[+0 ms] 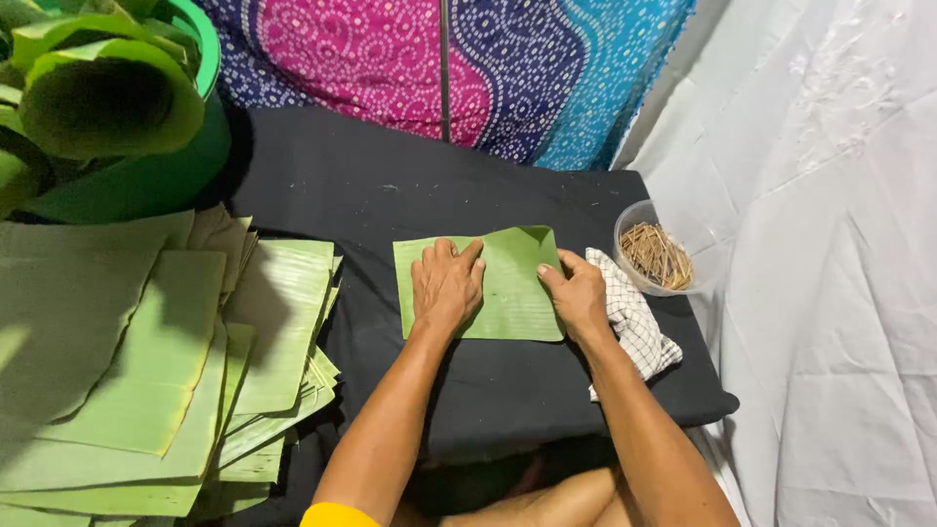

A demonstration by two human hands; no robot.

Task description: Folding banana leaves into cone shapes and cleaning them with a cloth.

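Note:
A rectangular piece of green banana leaf (512,283) lies flat on a low table covered in black cloth (390,185). My left hand (446,283) rests palm down on the leaf's left half, fingers spread a little. My right hand (576,293) touches the leaf's right edge, with fingertips on the leaf and the hand over a white checked cloth (639,327). Neither hand grips anything.
Stacks of cut banana leaf pieces (166,361) lie at the left. Rolled leaves (98,98) stand in a green tub at the upper left. A clear plastic bowl of thin sticks (656,254) sits at the table's right. Patterned fabric hangs behind, white fabric at right.

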